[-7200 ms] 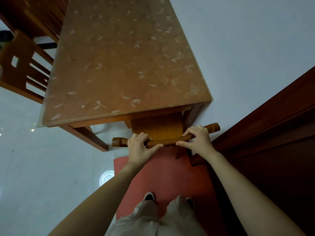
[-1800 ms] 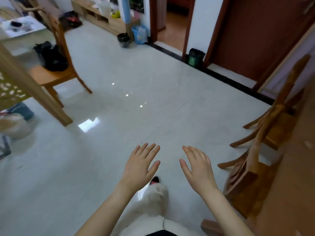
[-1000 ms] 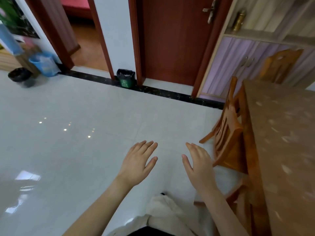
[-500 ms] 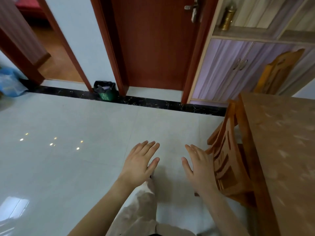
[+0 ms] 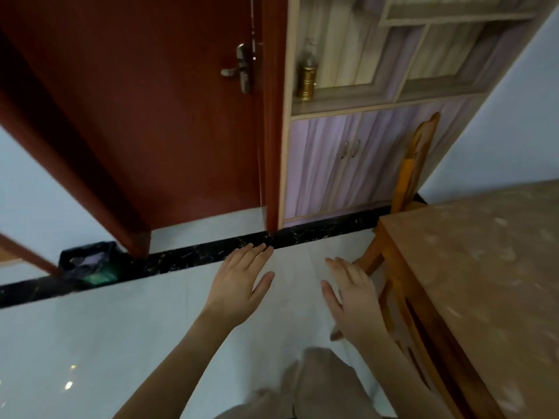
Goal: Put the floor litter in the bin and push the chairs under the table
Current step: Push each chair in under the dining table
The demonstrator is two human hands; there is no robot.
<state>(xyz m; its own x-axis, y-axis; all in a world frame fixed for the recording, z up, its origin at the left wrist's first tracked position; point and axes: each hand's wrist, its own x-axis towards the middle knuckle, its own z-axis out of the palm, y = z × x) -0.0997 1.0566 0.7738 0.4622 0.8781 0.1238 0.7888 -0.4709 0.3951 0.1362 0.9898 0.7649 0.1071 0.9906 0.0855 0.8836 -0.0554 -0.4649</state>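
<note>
Chair, near [image 5: 402, 322]: wooden, slatted back, standing at the long edge of the table [image 5: 484, 282]; its back is just beside the tabletop, so it looks largely tucked in (how far the seat goes under is hidden).
Chair, far [image 5: 414, 164]: same make, at the table's far end, before the cabinet [image 5: 332, 164]; only its back shows.
Handling: rigid solid timber, likely fairly heavy; legs should slide readily on the glossy tile floor [image 5: 90, 343] and may scrape.
Where to hold: top rail of the back, both hands spread apart, pushing level toward the table.
Left hand [image 5: 239, 285]: empty, palm down, fingers extended and slightly spread.
Right hand [image 5: 351, 297]: empty, fingers extended and parted, in front of the near chair's back; contact cannot be told.
Bin [image 5: 90, 264]: small, dark-lined, by the door [image 5: 151, 116] frame.
Litter: none visible on the floor shown.
</note>
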